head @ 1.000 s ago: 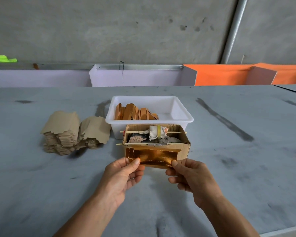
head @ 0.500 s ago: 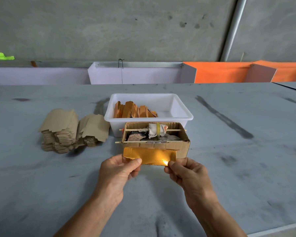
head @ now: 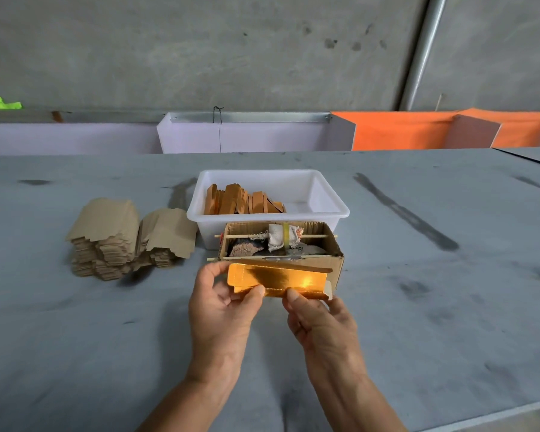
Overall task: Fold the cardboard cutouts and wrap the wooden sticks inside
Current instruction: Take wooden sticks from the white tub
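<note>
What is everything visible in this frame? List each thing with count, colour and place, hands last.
gold cutout: one, shiny gold, held up in front of the cardboard box
cardboard box: one, brown, open, directly before the white tub, cloth scraps inside, thin sticks across its top
white tub: one, white, table centre
folded pieces: several, orange-brown, in the tub's left part
cutout stacks: two piles, tan, left of the tub
table: one, grey, smudged
panels: pale lilac and orange, behind the table
left hand: pinches the cutout's left part
right hand: pinches its lower right edge
</note>
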The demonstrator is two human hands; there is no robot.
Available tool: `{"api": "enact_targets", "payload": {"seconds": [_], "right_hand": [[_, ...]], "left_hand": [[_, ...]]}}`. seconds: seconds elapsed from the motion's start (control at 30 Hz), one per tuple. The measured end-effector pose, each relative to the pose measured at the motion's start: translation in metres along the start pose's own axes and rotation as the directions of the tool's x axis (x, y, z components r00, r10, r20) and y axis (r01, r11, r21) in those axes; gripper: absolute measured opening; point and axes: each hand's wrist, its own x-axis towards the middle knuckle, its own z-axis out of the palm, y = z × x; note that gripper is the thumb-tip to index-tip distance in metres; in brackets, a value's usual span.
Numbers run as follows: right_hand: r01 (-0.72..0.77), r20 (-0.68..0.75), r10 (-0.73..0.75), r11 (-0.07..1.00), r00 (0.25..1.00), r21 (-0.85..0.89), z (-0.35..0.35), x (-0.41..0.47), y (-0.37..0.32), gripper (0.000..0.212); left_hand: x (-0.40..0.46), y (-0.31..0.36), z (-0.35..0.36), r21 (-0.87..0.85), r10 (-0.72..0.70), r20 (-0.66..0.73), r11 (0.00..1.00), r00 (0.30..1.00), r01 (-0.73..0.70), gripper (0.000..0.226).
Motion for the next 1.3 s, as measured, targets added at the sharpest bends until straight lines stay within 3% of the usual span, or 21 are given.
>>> {"api": "enact_targets", "payload": {"seconds": [0.13, 0.27, 0.47, 0.63, 0.73, 0.93, 1.13, 1.23, 1.3], "right_hand": [[-0.055, 0.042, 0.053, 0.997, 0.998, 0.047, 0.005, 0.002, 0.000, 0.036], [-0.087, 0.052, 0.084, 0.995, 0.995, 0.055, 0.002, 0.005, 0.000, 0.016], [-0.086, 0.109, 0.080, 0.995, 0.991, 0.051, -0.003, 0.005, 0.002, 0.013], [-0.095, 0.133, 0.089, 0.995, 0.987, 0.041, -0.001, 0.004, 0.002, 0.015], [-0.126, 0.130, 0.116, 0.989, 0.985, 0.074, 0.000, 0.002, 0.001, 0.005], [-0.154, 0.094, 0.142, 0.979, 0.985, 0.137, -0.002, 0.002, 0.001, 0.016], [-0.216, 0.110, 0.190, 0.920, 0.976, 0.326, -0.002, 0.006, -0.009, 0.016], [-0.199, 0.099, 0.176, 0.920, 0.979, 0.337, -0.004, 0.011, -0.011, 0.017], [-0.172, 0.086, 0.153, 0.936, 0.984, 0.306, -0.007, 0.012, -0.013, 0.017]], "left_hand": [[-0.006, -0.004, 0.006, 0.010, -0.020, -0.006, 1.000, 1.000, 0.020, 0.047], [-0.006, -0.007, 0.007, 0.000, -0.133, -0.002, 0.991, 0.991, 0.133, 0.036], [-0.004, -0.008, 0.006, -0.040, -0.259, 0.021, 0.965, 0.966, 0.260, 0.028], [-0.004, -0.004, 0.008, -0.068, -0.250, 0.027, 0.966, 0.968, 0.251, 0.028], [-0.004, -0.004, 0.006, -0.063, -0.230, 0.008, 0.971, 0.973, 0.230, 0.026], [0.001, -0.003, -0.002, -0.093, -0.242, 0.044, 0.965, 0.969, 0.246, 0.005], [0.003, -0.007, -0.010, -0.054, -0.241, 0.090, 0.968, 0.966, 0.246, 0.014], [0.006, -0.006, -0.011, -0.048, -0.265, 0.137, 0.961, 0.954, 0.273, 0.009], [0.010, -0.003, -0.011, -0.106, -0.318, 0.175, 0.935, 0.932, 0.338, 0.018]]}}
